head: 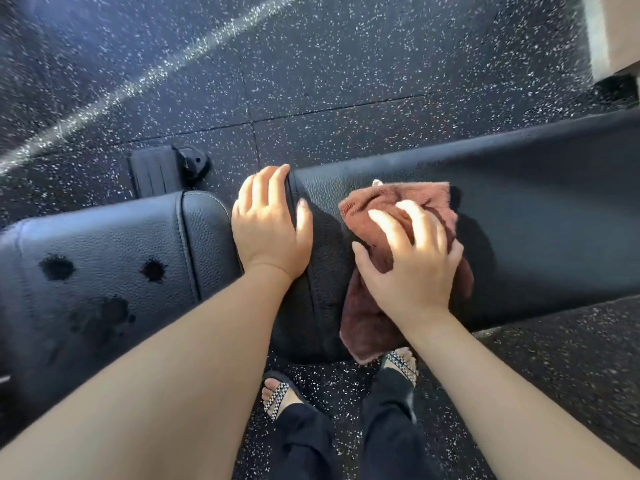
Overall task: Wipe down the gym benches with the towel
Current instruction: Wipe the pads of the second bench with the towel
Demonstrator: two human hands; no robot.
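Observation:
A black padded gym bench runs across the view in two parts: a long back pad on the right and a shorter seat pad on the left. My right hand presses a reddish-brown towel flat onto the near left end of the long pad, fingers spread over it. My left hand rests on that pad's left end, fingers curled over its far corner, at the gap between the pads. Dark wet spots mark the seat pad.
Black rubber floor with white speckles lies all around. A bench foot with a wheel sits behind the seat pad. My feet in checkered sandals stand close under the bench. A pale wall base is at the top right.

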